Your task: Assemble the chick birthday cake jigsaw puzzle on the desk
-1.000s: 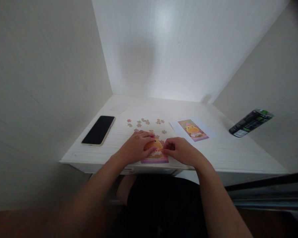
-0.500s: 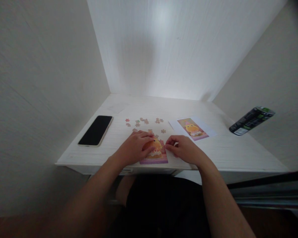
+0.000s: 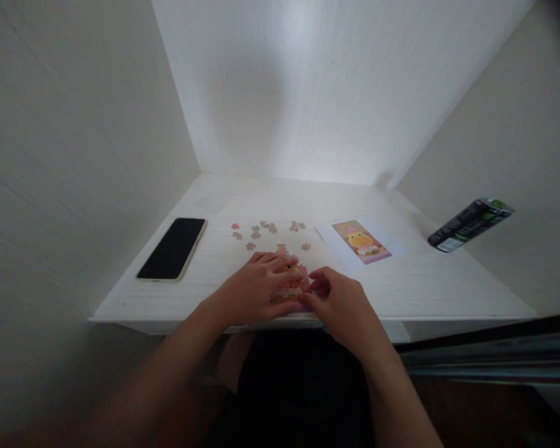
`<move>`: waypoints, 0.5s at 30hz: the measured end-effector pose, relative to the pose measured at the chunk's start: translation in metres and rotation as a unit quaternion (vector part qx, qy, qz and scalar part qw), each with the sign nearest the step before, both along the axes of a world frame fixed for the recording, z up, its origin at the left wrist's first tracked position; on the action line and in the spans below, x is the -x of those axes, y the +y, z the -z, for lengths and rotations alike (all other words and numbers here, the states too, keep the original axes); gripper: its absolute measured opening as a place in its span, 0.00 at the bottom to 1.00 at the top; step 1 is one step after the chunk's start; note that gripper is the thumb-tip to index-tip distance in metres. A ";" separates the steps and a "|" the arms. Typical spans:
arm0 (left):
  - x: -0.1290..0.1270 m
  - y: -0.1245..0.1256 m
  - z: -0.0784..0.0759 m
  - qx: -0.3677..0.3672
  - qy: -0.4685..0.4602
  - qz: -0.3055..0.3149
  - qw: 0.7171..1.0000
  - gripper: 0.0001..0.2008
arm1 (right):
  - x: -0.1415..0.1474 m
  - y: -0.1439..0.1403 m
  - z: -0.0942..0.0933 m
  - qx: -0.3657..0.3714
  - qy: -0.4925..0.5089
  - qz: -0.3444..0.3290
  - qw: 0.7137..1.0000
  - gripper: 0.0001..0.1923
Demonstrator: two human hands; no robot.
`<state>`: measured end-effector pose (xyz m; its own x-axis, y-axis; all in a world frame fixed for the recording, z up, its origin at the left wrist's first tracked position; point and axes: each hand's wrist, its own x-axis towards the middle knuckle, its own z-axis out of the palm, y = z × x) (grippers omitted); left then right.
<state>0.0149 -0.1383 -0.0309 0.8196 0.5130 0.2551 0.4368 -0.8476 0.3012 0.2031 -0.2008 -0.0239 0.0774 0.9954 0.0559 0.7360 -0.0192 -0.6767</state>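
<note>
Both hands have closed in over the puzzle [image 3: 293, 283]: left hand [image 3: 256, 287] flat on it, right hand [image 3: 338, 300] with fingers curled at its edge, seemingly pressing a piece.

no readable text anywhere

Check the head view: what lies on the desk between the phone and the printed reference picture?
Loose puzzle pieces, scattered on the white desk between the phone and the reference picture; head view shows it.
</note>
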 end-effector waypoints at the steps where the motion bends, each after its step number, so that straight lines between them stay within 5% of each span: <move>1: 0.000 0.000 0.000 -0.002 0.000 -0.001 1.000 0.22 | 0.002 -0.001 0.001 0.002 -0.002 0.012 1.000 0.10; 8: 0.001 0.001 0.004 -0.006 -0.008 -0.018 1.000 0.23 | 0.011 -0.004 0.010 -0.017 0.015 0.081 0.996 0.13; 15: 0.001 0.001 0.006 0.003 -0.029 -0.029 0.999 0.26 | 0.009 0.001 0.017 -0.053 0.089 0.065 0.993 0.08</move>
